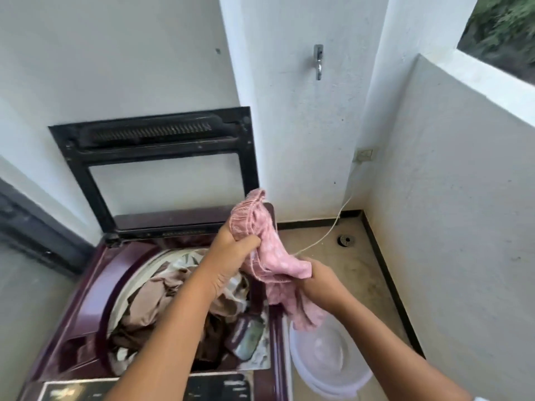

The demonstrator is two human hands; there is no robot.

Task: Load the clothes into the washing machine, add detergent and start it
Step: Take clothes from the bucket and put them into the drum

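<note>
Pink garment (269,250) held diag., waistband end up-left.

Bright, soft daylight from upper right; white walls (434,198) evenly lit, faint shadows. Wide-angle bending at edges. Mild motion blur: greenery (503,27) outside smeared, control panel (214,386) blurred, unreadable.

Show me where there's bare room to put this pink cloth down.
Free: the beige tiled floor between the round floor drain, the white wall and the clear plastic tub; the tub itself looks empty. Crowded: the maroon washer's drum, heaped with brown and white clothes.
</note>
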